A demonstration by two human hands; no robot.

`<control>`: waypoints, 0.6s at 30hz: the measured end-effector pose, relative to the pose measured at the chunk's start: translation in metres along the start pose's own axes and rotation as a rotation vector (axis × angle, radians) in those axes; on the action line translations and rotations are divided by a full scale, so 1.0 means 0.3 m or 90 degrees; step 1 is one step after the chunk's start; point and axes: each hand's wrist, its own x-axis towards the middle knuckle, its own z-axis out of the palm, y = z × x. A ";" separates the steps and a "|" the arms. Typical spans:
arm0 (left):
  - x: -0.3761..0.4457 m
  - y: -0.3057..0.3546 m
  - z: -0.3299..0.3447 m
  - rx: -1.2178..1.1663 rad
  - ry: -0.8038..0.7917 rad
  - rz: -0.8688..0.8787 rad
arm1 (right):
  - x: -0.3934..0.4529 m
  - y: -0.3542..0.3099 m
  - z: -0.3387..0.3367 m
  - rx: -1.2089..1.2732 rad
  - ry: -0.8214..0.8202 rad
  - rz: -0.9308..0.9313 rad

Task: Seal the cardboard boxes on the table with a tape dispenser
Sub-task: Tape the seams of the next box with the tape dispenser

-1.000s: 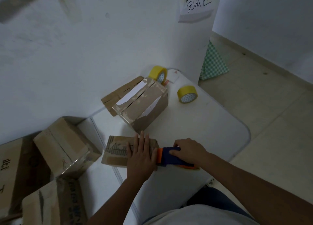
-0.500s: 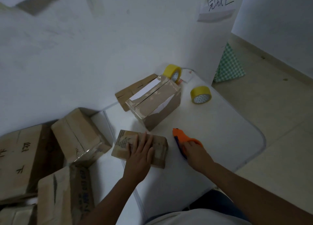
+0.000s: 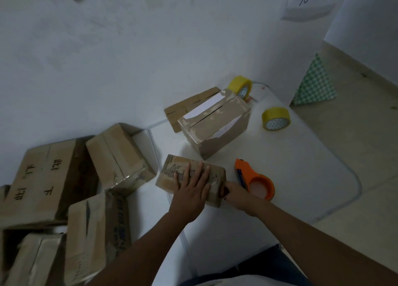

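Nearby, tape dispenser (image 3: 255, 179) beside small box (image 3: 190, 178); bigger box (image 3: 215, 124) behind, unobstructed

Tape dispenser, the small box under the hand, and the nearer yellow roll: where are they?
tape dispenser (image 3: 256, 179), head view, orange body
small box (image 3: 172, 170), head view, printed top
yellow tape roll (image 3: 275, 118), head view, outer band

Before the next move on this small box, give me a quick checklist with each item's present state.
1. Small box steadied: ok, left hand flat on top.
2. Right hand on box end: ok, touching it.
3. Tape dispenser set down: ok, on table, not held.
4. Seam fully taped: cannot tell.
5. Larger box sealed: cannot tell; dark seam line visible on top.
6. Spare tape roll available: ok.
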 end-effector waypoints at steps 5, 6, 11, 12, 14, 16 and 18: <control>-0.033 -0.057 -0.003 0.035 -0.041 0.079 | 0.017 0.030 0.022 -0.219 -0.022 -0.026; -0.043 -0.094 -0.004 0.080 -0.051 0.111 | 0.009 0.047 0.026 -0.256 -0.009 -0.019; -0.093 -0.200 -0.035 0.035 -0.095 0.168 | -0.069 0.130 -0.015 -0.138 0.210 -0.034; -0.106 -0.174 -0.032 0.011 -0.088 0.133 | -0.080 0.142 -0.032 -0.119 0.299 -0.031; -0.121 -0.109 -0.010 -0.018 -0.083 0.051 | -0.088 0.156 -0.063 -0.126 0.446 -0.010; -0.127 -0.060 0.012 0.006 -0.092 0.006 | -0.080 0.149 -0.082 -0.112 0.449 0.024; -0.127 -0.047 0.013 0.034 -0.087 0.007 | -0.069 0.135 -0.086 -0.090 0.331 0.084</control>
